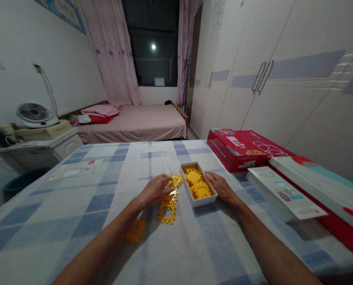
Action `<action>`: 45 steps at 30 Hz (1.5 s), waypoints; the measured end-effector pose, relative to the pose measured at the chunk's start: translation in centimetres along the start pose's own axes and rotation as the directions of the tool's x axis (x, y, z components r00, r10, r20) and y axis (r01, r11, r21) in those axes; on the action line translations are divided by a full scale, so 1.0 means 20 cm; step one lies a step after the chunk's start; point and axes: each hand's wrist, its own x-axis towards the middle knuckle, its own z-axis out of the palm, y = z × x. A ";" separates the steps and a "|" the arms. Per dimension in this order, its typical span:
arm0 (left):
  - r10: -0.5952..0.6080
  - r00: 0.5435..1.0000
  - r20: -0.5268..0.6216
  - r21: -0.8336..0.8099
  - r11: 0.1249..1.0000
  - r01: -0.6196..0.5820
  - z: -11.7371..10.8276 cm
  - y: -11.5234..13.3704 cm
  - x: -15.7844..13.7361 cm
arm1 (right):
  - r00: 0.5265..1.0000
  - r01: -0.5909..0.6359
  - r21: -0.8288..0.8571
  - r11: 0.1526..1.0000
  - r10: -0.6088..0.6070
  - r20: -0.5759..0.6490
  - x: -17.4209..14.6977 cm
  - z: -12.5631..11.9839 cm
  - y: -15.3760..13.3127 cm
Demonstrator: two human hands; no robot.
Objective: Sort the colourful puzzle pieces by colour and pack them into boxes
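Several yellow toothed plastic pieces (167,213) lie in a loose row on the checked tablecloth, left of a small open box (195,203). More of the same pieces (200,190) fill that box. My left hand (156,189) is over the row, its fingers curled and closed on a yellow toothed piece (175,181); the fingertips are partly hidden. Against the box's right wall rests my right hand (220,187), fingers bent along its side and holding it. A separate orange-yellow toothed piece (135,230) lies beside my left forearm, partly covered by it.
A red box (238,148) stands at the table's right, with a white box lid (283,194) and a long white-and-red carton (318,182) near it. A printed sheet (75,169) lies at the left. Beyond the table are a bed (152,118) and a fan (35,114).
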 end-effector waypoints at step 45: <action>0.386 0.899 -0.205 -0.100 0.906 -0.412 0.04 0.28 0.10 | 0.999 0.040 0.011 0.999 -0.041 0.017 -0.01 0.00 0.00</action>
